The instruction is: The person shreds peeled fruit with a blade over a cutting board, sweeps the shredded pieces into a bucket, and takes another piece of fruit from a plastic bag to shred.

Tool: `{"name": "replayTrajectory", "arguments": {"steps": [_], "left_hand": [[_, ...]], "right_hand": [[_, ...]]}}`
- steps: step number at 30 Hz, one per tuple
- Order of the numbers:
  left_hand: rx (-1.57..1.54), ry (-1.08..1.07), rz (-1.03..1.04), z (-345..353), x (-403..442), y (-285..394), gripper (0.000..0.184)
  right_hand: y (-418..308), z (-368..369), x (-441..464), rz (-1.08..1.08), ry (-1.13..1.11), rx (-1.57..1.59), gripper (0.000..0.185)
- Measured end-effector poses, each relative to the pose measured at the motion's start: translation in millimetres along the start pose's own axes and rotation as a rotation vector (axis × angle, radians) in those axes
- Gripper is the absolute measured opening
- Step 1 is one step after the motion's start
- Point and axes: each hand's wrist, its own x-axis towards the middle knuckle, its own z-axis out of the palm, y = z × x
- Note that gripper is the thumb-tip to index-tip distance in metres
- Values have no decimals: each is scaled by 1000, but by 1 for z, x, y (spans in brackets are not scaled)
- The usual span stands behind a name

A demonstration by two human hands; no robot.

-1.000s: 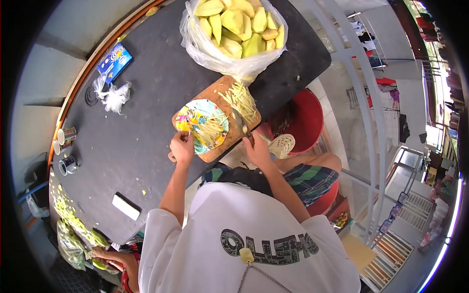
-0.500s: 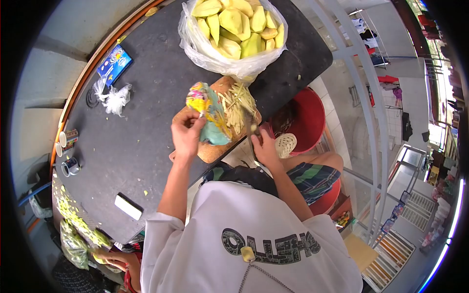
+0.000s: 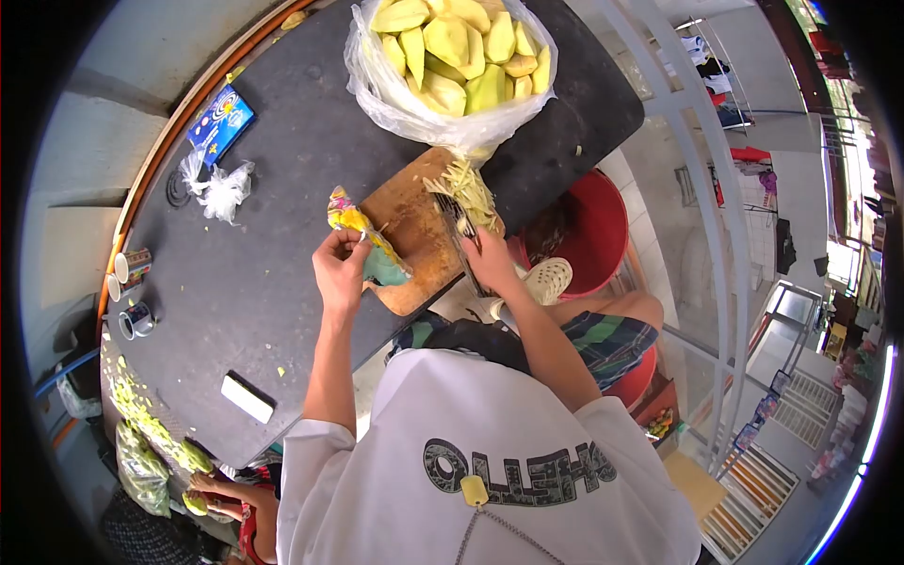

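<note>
Sheet [image 3: 384,267] in left fingers [image 3: 360,250]; tool [image 3: 457,217], perhaps knife, in right fingers [image 3: 475,247].

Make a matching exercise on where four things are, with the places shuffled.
Things:
1. Cutting tool
2. Pale cut strips
3. Large peeled pieces
4. Red tub

Places:
A. Inside the open plastic bag
B. Held in the right hand
C. Below the dark table, past its edge
D. Heaped at one end of the wooden board

Right pairs: 1-B, 2-D, 3-A, 4-C.
</note>
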Motion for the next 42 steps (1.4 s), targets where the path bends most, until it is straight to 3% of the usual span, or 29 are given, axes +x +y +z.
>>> {"name": "replayTrajectory", "arguments": {"steps": [6, 14, 26, 30, 34, 36, 37, 38, 40, 42], "left_hand": [[73, -51, 8, 5, 1, -5, 10], [109, -84, 63, 18, -4, 2, 12], [134, -152, 73, 30, -11, -12, 14], [129, -157, 80, 36, -15, -10, 15], [-47, -215, 0, 43, -17, -8, 11], [-177, -252, -33, 45, -18, -7, 11], [-342, -285, -81, 43, -20, -7, 12], [-507, -321, -133, 41, -22, -8, 12], [-451, -338, -86, 30, -12, -33, 16], [133, -193, -61, 14, -9, -58, 18]], "right_hand": [[1, -11, 2, 90, -1, 20, 28], [12, -27, 12, 25, 22, -57, 28], [43, -104, 38, 61, 119, -99, 32], [10, -142, 33, -20, 317, -142, 29], [-22, -154, 10, 121, 439, -32, 27], [-26, -138, 4, 136, 571, 281, 25], [7, -123, 14, 59, 607, 116, 22], [13, -120, 15, 17, 492, -165, 22], [29, -107, 13, 30, 476, -187, 23], [20, -107, 13, 42, 488, -111, 22]]}}
